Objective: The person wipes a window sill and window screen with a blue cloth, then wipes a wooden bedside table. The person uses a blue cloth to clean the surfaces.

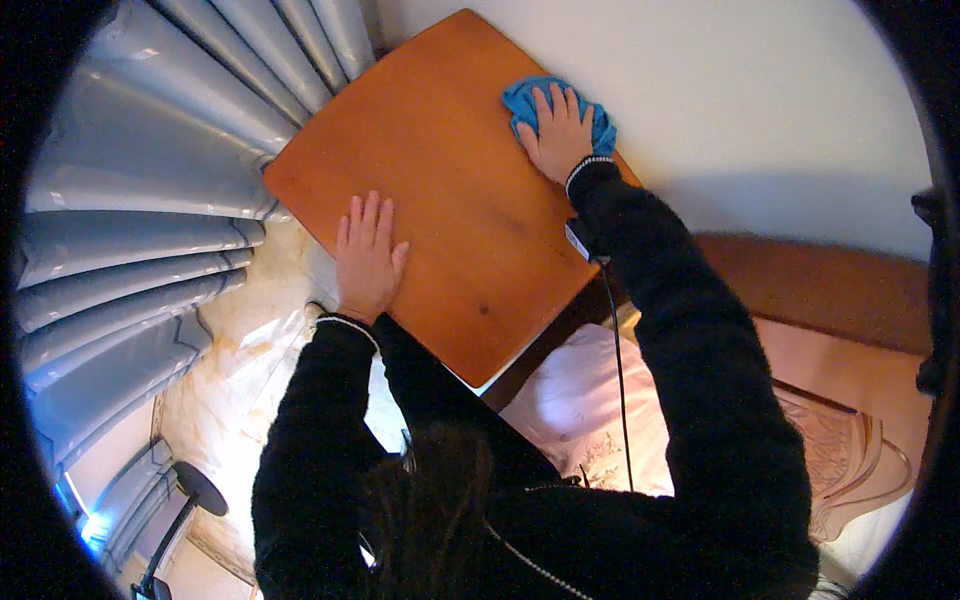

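Note:
My right hand (559,135) lies with spread fingers on a crumpled blue cloth (525,97), pressed to a brown wooden tabletop (450,150) near its edge by the wall. Palm down and holding nothing, my left hand (370,251) rests at the tabletop's left edge. Dark spots show on the wood between the hands and the near corner. Under my right forearm, a small device (581,238) with a black cable (621,360) sits at the tabletop's right edge.
Grey-blue curtains (150,157) hang along the left, above a shiny marbled floor (255,322). A white wall (750,97) borders the tabletop at the upper right. Below the wall are a brown wooden headboard (817,289) and a bed with a pale pink pillow (585,390).

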{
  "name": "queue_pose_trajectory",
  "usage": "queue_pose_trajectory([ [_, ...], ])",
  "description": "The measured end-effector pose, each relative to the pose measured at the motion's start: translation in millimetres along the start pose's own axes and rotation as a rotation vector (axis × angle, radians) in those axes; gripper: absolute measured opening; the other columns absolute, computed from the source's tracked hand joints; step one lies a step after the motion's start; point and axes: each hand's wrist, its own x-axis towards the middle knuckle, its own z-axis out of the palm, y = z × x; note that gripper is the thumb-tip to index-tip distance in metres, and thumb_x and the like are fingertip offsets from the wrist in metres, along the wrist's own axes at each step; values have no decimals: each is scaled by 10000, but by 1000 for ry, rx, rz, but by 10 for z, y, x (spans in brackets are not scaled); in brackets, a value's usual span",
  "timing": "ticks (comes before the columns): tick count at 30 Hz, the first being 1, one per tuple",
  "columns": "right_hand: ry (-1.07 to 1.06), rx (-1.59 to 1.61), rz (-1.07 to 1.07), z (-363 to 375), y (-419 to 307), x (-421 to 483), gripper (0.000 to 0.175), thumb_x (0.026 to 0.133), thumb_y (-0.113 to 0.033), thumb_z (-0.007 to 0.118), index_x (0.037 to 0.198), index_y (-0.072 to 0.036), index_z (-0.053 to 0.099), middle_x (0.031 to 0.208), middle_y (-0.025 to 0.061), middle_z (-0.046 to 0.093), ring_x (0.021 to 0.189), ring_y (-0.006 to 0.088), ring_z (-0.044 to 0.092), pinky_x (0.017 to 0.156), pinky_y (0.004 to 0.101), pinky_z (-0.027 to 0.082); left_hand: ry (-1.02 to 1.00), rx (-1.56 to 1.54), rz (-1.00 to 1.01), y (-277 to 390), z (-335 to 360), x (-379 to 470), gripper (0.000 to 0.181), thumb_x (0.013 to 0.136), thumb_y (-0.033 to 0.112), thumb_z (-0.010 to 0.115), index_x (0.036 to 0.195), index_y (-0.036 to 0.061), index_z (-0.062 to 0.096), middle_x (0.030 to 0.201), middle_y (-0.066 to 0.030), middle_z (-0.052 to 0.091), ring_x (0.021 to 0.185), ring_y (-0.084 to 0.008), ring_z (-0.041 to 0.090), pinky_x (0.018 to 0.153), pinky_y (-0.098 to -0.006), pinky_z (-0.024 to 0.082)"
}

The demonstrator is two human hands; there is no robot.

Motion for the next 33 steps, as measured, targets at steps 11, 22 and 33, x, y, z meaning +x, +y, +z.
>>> queue_pose_trajectory([
  [11, 35, 115, -223, 279, -1346, 1181, 654, 917, -458, 516, 1435, -68, 427, 1505, 206, 370, 1400, 414, 306, 1097, 675, 199, 4, -151, 8, -41, -45, 111, 602, 901, 306, 586, 1453, 117, 435, 1555, -134, 333, 1454, -351, 258, 1174, -517, 192],
  [22, -248, 217, -843, -250, -1383, 568, 586, 918, -330, 543, 1449, -113, 419, 1551, 129, 333, 1439, 335, 282, 1138, 587, 222, -5, -104, 16, -34, -71, 109, 574, 918, 333, 569, 1429, 102, 449, 1497, -134, 397, 1408, -343, 319, 1156, -499, 229],
  [33, -11, -14, -503, 487, -811, 1935, 526, 1009, -411, 407, 1477, -171, 392, 1544, 72, 370, 1437, 304, 302, 1146, 581, 221, -17, -192, 13, -68, -85, 112, 634, 893, 323, 606, 1461, 118, 411, 1550, -129, 334, 1458, -350, 245, 1171, -518, 200],
])
